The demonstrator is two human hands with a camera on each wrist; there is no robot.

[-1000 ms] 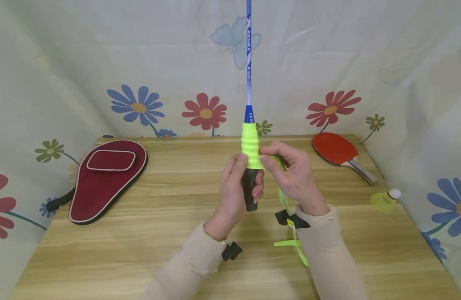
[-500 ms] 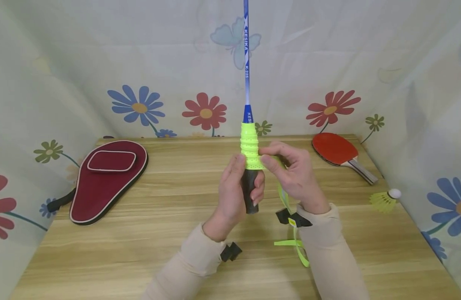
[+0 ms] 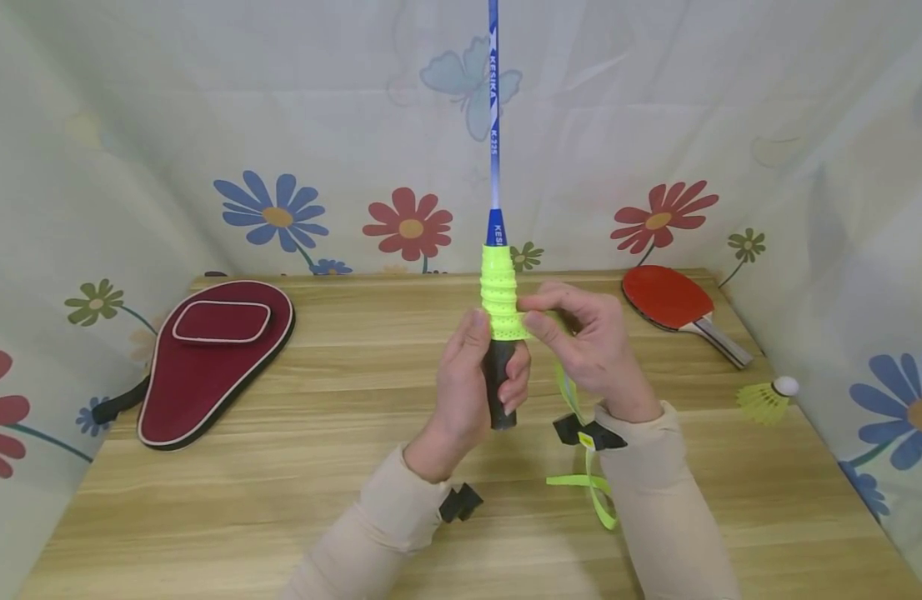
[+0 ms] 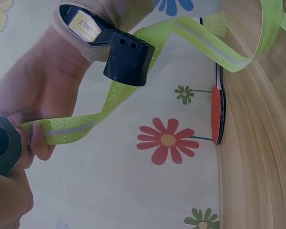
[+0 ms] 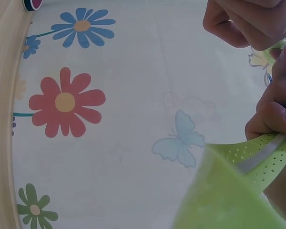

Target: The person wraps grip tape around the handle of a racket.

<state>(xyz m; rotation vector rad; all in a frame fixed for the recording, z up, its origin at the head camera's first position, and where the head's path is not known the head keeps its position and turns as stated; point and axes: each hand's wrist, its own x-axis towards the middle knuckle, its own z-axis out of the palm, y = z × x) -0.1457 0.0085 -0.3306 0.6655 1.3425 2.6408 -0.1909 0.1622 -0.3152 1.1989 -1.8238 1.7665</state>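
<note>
A badminton racket (image 3: 494, 175) with a blue and white shaft stands upright in the head view, its head out of frame. Around its black handle (image 3: 500, 383) my left hand (image 3: 464, 383) is curled, the thumb on the lowest turns of neon-yellow grip tape. The wrapped tape (image 3: 498, 279) covers the handle's upper part. My right hand (image 3: 584, 346) pinches the tape just right of the handle, close to the left thumb. From there the loose tape (image 4: 219, 45) trails down past the right wrist in the left wrist view, and its end (image 3: 569, 481) lies on the table.
A dark red paddle case (image 3: 213, 375) lies at the left of the wooden table (image 3: 356, 400). On the right are a red table tennis paddle (image 3: 667, 297) and a yellow shuttlecock (image 3: 764, 402). Flowered cloth (image 3: 341, 125) hangs behind and at both sides.
The racket has shifted slightly left, its handle end a little lower. Both hands keep nearly the same place and hold, and the tape wrap looks unchanged.
</note>
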